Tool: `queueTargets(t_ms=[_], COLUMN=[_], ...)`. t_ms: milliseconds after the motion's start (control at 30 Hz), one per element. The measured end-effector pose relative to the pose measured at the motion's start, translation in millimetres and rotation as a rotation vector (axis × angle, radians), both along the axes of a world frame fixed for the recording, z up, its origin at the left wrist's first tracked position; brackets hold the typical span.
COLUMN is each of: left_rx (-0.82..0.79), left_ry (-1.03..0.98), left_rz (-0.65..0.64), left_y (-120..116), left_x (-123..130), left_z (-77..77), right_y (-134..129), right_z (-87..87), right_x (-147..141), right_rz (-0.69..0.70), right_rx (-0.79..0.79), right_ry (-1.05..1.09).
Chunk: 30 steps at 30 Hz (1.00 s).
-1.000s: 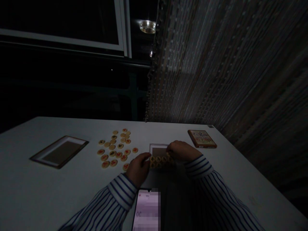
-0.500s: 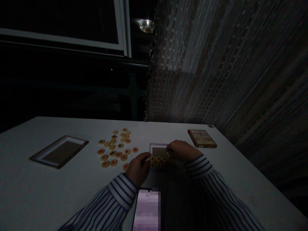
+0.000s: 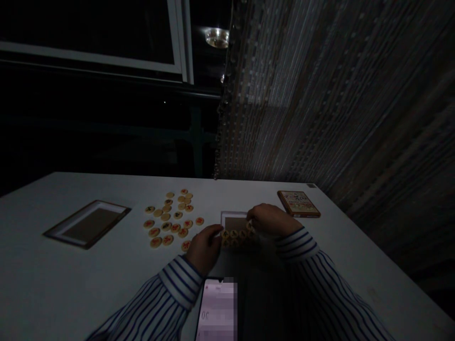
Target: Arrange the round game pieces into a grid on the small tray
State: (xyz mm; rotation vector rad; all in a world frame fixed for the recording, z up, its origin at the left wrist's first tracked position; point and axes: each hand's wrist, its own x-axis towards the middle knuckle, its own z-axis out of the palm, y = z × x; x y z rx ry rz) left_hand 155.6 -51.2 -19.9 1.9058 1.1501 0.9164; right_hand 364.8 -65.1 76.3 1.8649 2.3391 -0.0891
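Observation:
A shallow open box lies in front of me. Along its near side sit two rows of round Chinese chess pieces with dark characters. My left hand grips the box's left edge between thumb and fingers. Over the right side of the box, my right hand pinches a chess piece, its marked face partly showing above the row. Left of the box, several loose chess pieces are spread on the table, some with red or dark characters up, others blank side up.
The white table carries an open tray-like lid or box half at left and a closed printed box at back right. A lit phone lies near my left forearm. A bead-string curtain hangs behind the table.
My right hand has moved slightly up and to the right, and the piece in its fingers shows more of its face. The left hand stays at the box edge.

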Motion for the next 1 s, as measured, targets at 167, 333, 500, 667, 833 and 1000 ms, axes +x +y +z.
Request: queueTargets(t_ms=[167, 333, 500, 667, 833, 1000], left_rx=[0.003, -0.001, 0.006, 0.008, 0.008, 0.011], left_ry=[-0.032, -0.007, -0.04, -0.037, -0.038, -0.047], left_rz=[-0.003, -0.007, -0.007, -0.023, -0.001, -0.001], left_y=[0, -2, -2, -2, -3, -3], left_x=[0, 1, 1, 2, 3, 2], left_z=[0.8, 5.9, 4.7, 3.5, 3.4, 2.2], right_y=[-1, 0, 1, 1, 2, 3], right_z=[5.7, 0.2, -6.1, -9.4, -10.9, -11.3], right_x=[4, 4, 2, 1, 1, 1], right_rz=[-0.048, -0.116, -0.116, -0.09, -0.083, -0.07], right_rx=[0.068, 0.038, 0.015, 0.01, 0.006, 0.006], right_ry=[-0.038, -0.107, -0.108, -0.107, -0.11, -0.102])
